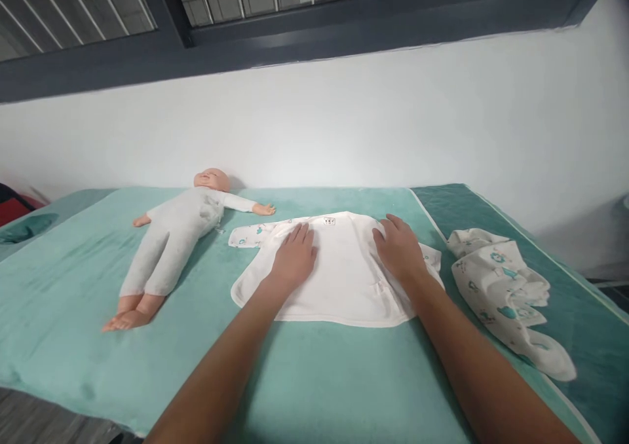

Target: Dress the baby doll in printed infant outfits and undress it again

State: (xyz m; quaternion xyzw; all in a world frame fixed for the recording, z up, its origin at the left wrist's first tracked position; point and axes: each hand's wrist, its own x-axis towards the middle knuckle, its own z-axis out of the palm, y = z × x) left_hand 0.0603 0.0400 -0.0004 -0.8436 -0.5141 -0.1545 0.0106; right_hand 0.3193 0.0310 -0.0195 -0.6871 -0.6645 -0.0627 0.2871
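Note:
A white baby shirt (344, 267) lies spread out on the green bed cover, its inside facing up and a small label showing at the neck. Its left sleeve, printed with green figures, stretches toward the doll. On the left part of the shirt, my left hand (295, 253) rests flat with fingers stretched out. My right hand (399, 246) lies on the right part near the shoulder, fingers apart and slightly bent. Neither hand grips the cloth. The right sleeve is partly hidden behind my right hand and forearm.
A baby doll (179, 234) in pale grey-white cloth lies on its back at the left. Crumpled printed baby clothing (506, 293) is at the right. The green bed cover (344, 378) meets a white wall (354, 123) behind, below a barred window.

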